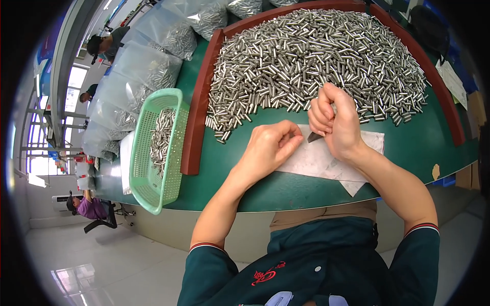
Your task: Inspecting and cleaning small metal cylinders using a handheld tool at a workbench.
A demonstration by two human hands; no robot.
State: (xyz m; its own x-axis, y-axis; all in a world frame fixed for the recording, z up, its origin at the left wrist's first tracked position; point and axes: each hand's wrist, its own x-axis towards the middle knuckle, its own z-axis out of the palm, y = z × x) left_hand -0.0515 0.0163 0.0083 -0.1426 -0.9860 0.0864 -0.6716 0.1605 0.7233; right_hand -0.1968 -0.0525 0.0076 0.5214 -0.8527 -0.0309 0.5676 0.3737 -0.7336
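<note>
My left hand (pixel 269 149) is curled over the left end of a white cloth (pixel 326 160), thumb and fingers drawn together. Whatever they may hold is hidden. To its right, my right hand (pixel 335 120) is closed in a fist above the cloth, near the front of the pile. A small dark pointed piece (pixel 314 136) shows just below that fist; I cannot make out its kind or what else the fingers hold. Beyond both hands lies a big heap of short shiny metal pins (pixel 316 56) on the green table (pixel 214 178).
A dark red wooden border (pixel 196 117) fences the heap. Left of it stands a green plastic basket (pixel 176 148) with some pins (pixel 162 137) inside. Clear bags of pins (pixel 153 69) line the table's far left. Papers (pixel 451 84) lie at right. Other people sit at left.
</note>
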